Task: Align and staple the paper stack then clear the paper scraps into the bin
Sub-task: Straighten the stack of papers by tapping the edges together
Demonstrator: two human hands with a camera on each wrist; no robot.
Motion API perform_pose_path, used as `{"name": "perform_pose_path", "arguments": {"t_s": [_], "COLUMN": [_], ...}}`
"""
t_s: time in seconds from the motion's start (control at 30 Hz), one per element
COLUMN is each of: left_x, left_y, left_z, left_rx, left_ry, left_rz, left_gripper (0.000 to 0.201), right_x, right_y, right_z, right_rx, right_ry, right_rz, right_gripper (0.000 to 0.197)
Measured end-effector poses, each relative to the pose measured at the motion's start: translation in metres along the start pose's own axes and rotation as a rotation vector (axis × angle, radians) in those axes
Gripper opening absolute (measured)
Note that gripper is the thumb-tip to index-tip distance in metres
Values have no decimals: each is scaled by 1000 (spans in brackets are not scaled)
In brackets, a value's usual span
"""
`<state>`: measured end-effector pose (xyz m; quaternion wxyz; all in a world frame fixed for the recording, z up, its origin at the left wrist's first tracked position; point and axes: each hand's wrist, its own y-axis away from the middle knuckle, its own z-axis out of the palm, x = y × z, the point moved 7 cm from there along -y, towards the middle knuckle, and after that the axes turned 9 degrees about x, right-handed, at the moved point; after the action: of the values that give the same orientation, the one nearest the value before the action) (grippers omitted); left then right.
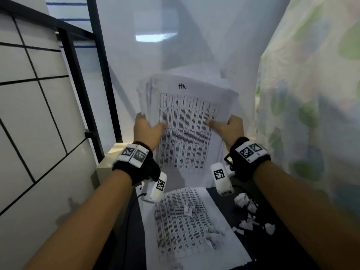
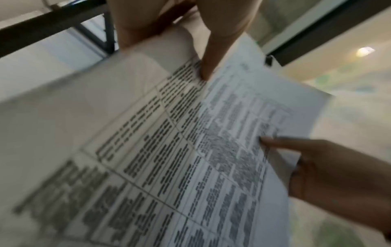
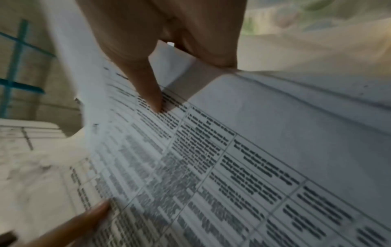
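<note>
Paper stack (image 1: 187, 121): printed tables, held upright at frame centre, sheets fanned unevenly along its left edge. Left hand (image 1: 147, 131) grip: grasping the stack's left side, thumb on the front. Right hand (image 1: 230, 128) grip: grasping the right side likewise. Loose printed sheet (image 1: 192, 227): flat on the dark desk (image 1: 272, 248), lower centre. Paper scraps (image 1: 251, 217): crumpled, scattered on sheet and desk, lower right.

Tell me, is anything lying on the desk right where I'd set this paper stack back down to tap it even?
Yes. Both hands, left hand and right hand, hold the paper stack up in the air. Below it, a loose printed sheet lies on the dark desk with crumpled paper scraps on it, and more scraps beside it to the right.
</note>
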<state>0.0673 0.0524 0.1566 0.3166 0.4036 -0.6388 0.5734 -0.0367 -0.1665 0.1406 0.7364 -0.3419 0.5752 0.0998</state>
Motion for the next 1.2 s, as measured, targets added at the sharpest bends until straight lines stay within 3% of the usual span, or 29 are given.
{"name": "perform_pose_path", "arguments": {"t_s": [0.1,0.17,0.27,0.33,0.43,0.53,0.67,0.73,0.83,0.93,1.03,1.1,1.2], "left_x": [9,-5,-45,-54,-42,-27,-43,-42,-20,-11,-30,-38,-31], "left_y": [21,33,43,43,28,22,38,37,27,25,31,38,39], "left_z": [2,3,1,1,-9,-19,-13,-17,-28,-32,-24,-13,-3], "left_rx": [-19,-26,-30,-44,12,87,56,96,159,153,58,-36,-60], "left_ry": [-89,-94,-24,7,51,117,189,175,78,173,260,179,60], "left_rz": [117,97,-154,-222,-154,-54,-188,-191,-40,24,-122,-151,-65], "left_gripper": [33,36,49,50,56,42,58,54,50,80,100,86,54], "right_x": [-1,11,37,39,19,10,26,24,15,12,11,10,5], "right_y": [18,28,39,40,32,28,41,38,30,27,30,34,34], "right_z": [4,5,3,2,0,-1,9,7,1,-3,-9,-10,-9], "right_rx": [-40,-54,-97,-97,-27,-46,-190,-122,-33,-32,-41,-62,-22], "right_ry": [69,118,192,229,158,54,186,182,86,13,-11,9,55], "right_rz": [-34,-8,90,94,48,61,163,135,105,123,93,42,-28], "right_gripper": [23,34,39,38,30,28,41,37,24,24,40,46,41]}}
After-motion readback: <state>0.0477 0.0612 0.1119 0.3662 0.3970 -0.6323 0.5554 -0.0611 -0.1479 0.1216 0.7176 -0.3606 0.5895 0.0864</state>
